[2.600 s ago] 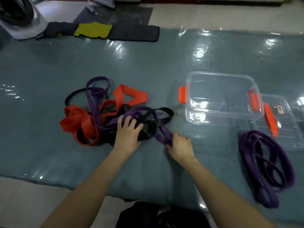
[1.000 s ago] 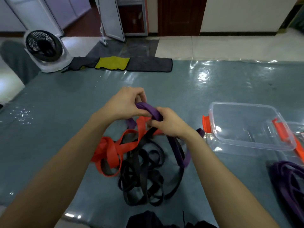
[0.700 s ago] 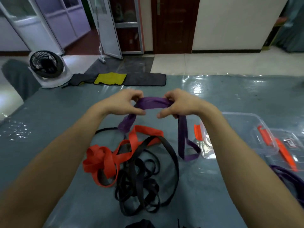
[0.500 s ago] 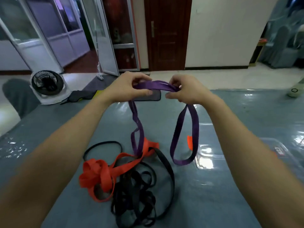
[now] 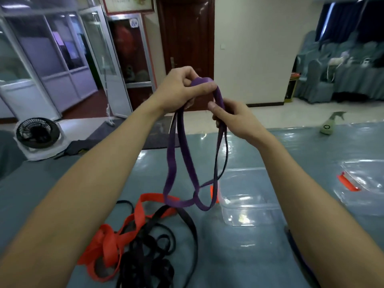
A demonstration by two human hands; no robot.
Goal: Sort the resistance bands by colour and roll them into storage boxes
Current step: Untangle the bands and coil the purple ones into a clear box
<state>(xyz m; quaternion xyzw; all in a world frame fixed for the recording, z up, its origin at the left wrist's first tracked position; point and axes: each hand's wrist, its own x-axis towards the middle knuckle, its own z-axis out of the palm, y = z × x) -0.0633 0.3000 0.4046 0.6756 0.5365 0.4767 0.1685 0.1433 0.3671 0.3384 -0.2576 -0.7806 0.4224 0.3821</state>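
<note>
Purple band (image 5: pixel 173 163) raised higher than before, loops dangling above red band (image 5: pixel 143 213) and black bands (image 5: pixel 145 256). Left hand (image 5: pixel 178 90) pinches its top fold; right hand (image 5: pixel 234 119) grips the strand just below.

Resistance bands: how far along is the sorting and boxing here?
Done: nothing boxed; the clear box looks empty. In hand: the left hand and right hand hold one purple band up. Left: red bands and black bands lie tangled on the table, unsorted.
</note>
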